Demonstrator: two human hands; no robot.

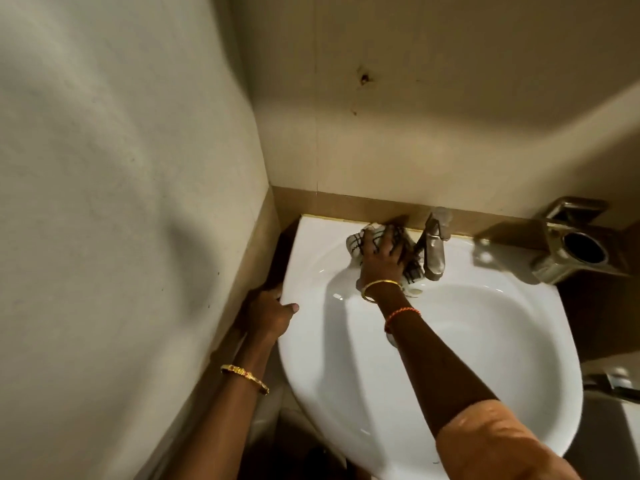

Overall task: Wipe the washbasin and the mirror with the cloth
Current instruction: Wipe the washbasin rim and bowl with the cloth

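Head view, the only one supplied: the right hand (382,258) lies flat with fingers spread over the cloth (360,242), pressing it onto the back ledge of the washbasin (485,341), just left of the tap (433,252) and close against the tiled wall (415,133). The open palm appears chosen to spread pressure across the crumpled checked fabric rather than to pinch it. The left hand (273,315) curls over the basin's left rim beside the side wall (121,168), thumb on top and fingers hidden beneath; it holds nothing but the rim, seemingly to brace the body during the reach. A metal holder (575,251) is fixed right of the tap, well apart from the cloth. No mirror is in view, so that portion is judged outstanding.
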